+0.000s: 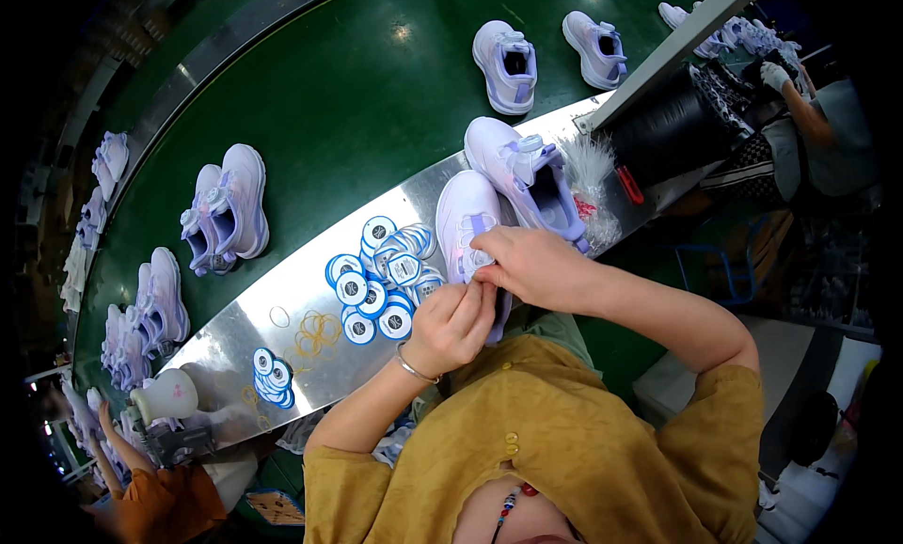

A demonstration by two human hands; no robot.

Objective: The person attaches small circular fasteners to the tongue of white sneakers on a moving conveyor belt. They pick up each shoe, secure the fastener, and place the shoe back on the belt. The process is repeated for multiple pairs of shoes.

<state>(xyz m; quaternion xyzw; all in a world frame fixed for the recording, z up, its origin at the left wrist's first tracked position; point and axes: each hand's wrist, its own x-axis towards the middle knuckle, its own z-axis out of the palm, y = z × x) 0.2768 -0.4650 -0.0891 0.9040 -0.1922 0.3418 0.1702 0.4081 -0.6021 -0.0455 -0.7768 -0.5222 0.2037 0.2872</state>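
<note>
Close in front of me, a lilac sneaker [466, 201] stands on the metal ledge, toe pointing away. My right hand [536, 267] rests over its upper, thumb and fingers pinched together near the lacing. Against those fingertips, my left hand [450, 326] is closed in a pinch too. Whatever lies between the fingers is too small and covered to make out. The matching sneaker [503, 154], with a round dial on its tongue, stands touching it on the right. Just left of my hands is a pile of round blue-and-white tags [353, 288].
Loose rubber bands [318, 335] and a smaller tag stack [273, 379] lie to the left. A bundle of clear plastic strands [591, 168] sits right, beside a red-handled tool [630, 185]. More sneakers [245, 201] stand on the green belt [376, 102]. Co-workers [174, 502] are at both sides.
</note>
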